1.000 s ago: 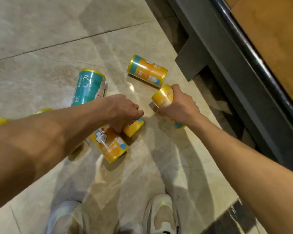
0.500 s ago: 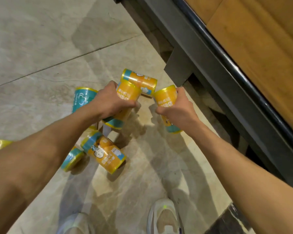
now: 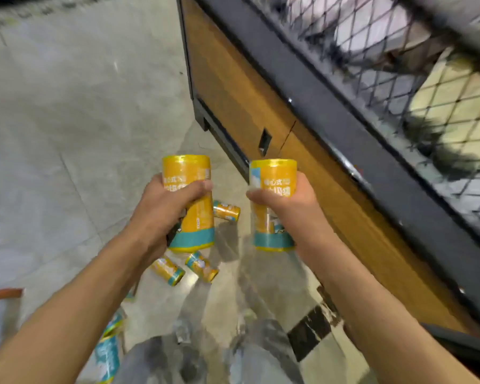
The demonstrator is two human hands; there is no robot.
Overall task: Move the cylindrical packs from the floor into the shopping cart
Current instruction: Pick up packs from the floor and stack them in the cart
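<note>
Carry step: left hand (image 3: 164, 214) grips one upright pack (image 3: 189, 203), right hand (image 3: 283, 209) grips another (image 3: 272, 206), both off the floor (image 3: 67, 134). Next: drop into cart, probably the blurred mesh (image 3: 399, 65) on my right.

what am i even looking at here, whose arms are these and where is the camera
The camera sits on a person's head and looks forward and down, so the two bare arms are the wearer's own. There is no robot here.

The left hand grips one upright orange pack with a teal band at its bottom. The right hand grips a second orange pack of the same kind.

Below, on the pale tiled floor, more packs lie on their sides: one small pack between the hands and two others nearer the feet. On the right stands a wood-and-black fixture with a black wire mesh above it. The picture is blurred.
</note>
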